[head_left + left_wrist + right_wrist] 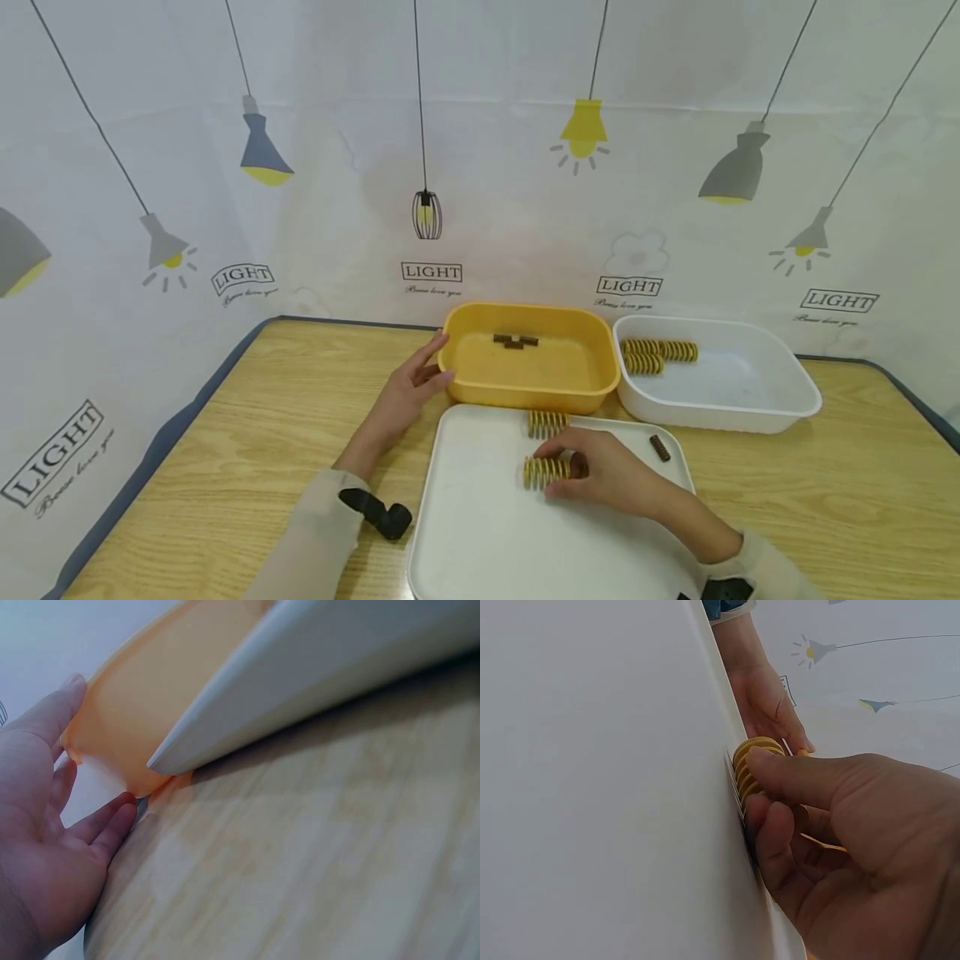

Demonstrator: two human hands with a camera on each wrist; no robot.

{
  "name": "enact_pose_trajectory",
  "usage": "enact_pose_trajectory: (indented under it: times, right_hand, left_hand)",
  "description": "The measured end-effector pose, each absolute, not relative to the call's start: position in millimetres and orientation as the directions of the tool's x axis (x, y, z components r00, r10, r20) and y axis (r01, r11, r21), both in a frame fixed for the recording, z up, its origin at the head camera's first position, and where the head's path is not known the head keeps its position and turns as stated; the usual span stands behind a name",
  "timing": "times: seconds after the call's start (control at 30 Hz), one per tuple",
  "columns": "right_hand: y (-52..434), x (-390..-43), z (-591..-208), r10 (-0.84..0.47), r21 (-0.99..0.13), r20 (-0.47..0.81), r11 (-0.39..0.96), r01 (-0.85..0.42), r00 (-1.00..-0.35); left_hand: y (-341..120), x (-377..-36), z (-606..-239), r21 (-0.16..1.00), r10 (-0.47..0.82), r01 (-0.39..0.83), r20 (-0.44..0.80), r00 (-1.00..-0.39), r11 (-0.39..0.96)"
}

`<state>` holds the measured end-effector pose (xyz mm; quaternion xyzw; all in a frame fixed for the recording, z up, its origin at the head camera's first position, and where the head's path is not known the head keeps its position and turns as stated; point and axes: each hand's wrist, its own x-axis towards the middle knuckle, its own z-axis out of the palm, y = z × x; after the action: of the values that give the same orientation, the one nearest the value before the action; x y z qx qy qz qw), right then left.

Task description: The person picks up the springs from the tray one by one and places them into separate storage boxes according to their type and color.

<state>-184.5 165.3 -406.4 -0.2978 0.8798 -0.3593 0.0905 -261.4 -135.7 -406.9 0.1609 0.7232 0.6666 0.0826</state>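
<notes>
Right hand [607, 475] has its fingers curled round a yellow spring [545, 472], pinching it where it lies on the white tray [480, 533]. A second spring [547, 423] sits just behind it near the tray's far edge. Left hand [405, 396] is spread flat, fingers touching the left end of the yellow bin [457, 367]. White bin [750, 400] to the right holds more springs [660, 354].

White bin [780, 392] sits on wooden surface [247, 433], far right side. Yellow springs [660, 355] lie inside white bin, at back left corner. Small dark spring [660, 448] lies just in front of white bin. Curtain with lamp drawings [577, 133] hangs behind white bin, word LIGHT printed below lamps.
</notes>
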Motion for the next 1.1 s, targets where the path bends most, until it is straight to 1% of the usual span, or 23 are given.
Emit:
enact_pose_trajectory:
  times: [0.23,0.57,0.73,0.93,1.1]
  right_hand:
    - [164.2,-184.2,-405.7,-0.59,-0.668,0.062,0.575,-0.472,-0.805]
    - [166.2,-182.9,-402.3,-0.584,-0.673,0.094,0.56,-0.483,-0.807]
    - [171.5,-183.5,-393.6,-0.572,-0.675,0.122,0.551,-0.49,-0.811]
    - [184.5,-186.0,-378.7,-0.537,-0.645,0.169,0.573,-0.505,-0.826]
    - [196.9,-189.0,-368.8,-0.519,-0.636,0.177,0.588,-0.5,-0.836]
  left_hand:
    - [-136.4,-261.7,-407.7,0.992,0.334,0.114,0.089,-0.938,0.059]
    - [-135.1,-261.6,-409.7,0.992,0.348,0.123,0.104,-0.932,0.034]
    - [-134.3,-261.6,-409.2,0.991,0.346,0.127,0.107,-0.932,0.036]
    - [-134.1,-261.5,-407.8,0.991,0.344,0.126,0.104,-0.933,0.043]
    - [-134.7,-261.7,-408.1,0.991,0.342,0.123,0.099,-0.934,0.048]
